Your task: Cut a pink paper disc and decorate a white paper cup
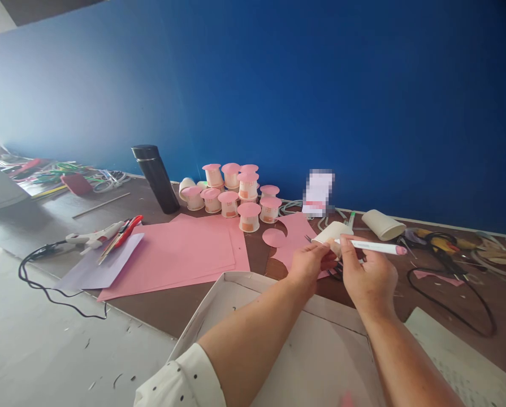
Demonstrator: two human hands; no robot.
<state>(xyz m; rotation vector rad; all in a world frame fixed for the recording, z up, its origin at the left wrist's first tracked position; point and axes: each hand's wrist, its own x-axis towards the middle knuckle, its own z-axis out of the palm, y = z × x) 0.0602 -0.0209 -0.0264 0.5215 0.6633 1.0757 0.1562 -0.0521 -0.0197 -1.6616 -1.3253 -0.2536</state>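
My left hand (312, 265) is closed on a white paper cup (332, 233), which is tilted on its side. In my right hand (369, 277) is a white marker pen (375, 246) with a pink end pointing right; its tip is at the cup, and whether it touches is hidden. Just beyond the hands lies a cut pink sheet (297, 232) with a pink paper disc (273, 238) beside it. To the left stand several upturned paper cups with pink disc tops and orange drawings, such as the front cup house (249, 219), some of them stacked.
A black flask (157, 181) stands at the back. Pink sheets (185, 251), a glue gun (94, 236) and a red cutter (128, 230) lie left. Another paper cup (383, 225) and a black cable (452, 316) lie right. A shallow white box (320, 345) is below my arms.
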